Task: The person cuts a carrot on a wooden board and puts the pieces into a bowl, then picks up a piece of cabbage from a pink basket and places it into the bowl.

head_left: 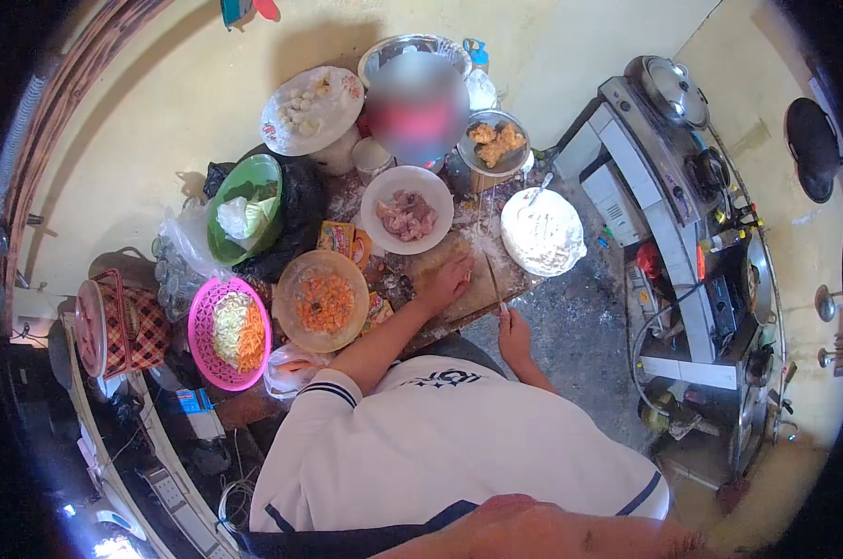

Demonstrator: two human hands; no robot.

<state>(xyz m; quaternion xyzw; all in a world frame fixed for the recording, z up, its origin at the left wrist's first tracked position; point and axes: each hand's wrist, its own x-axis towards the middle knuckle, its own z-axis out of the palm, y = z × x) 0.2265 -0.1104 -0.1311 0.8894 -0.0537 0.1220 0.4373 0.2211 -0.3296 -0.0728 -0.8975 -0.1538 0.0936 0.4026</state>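
Observation:
My left hand (448,283) rests on the wooden cutting board (479,291), fingers bent and pressed together against it; what lies under them is too small to make out. A knife (497,284) is in my right hand (514,334), closed around its handle at the board's right edge. The thin blade points away from me over the board. Just beyond the board sits a white bowl of raw meat pieces (407,211). To the right of the board stands a white bowl of flour (543,233), a spoon (541,188) leaning in it.
On my left are a bowl of orange chopped pieces (321,302), a pink basket of shredded vegetables (231,334) and a green basin (244,212). Farther back stand a floral plate (333,130) and a bowl of fried pieces (496,143). A stove (659,158) lines the right wall.

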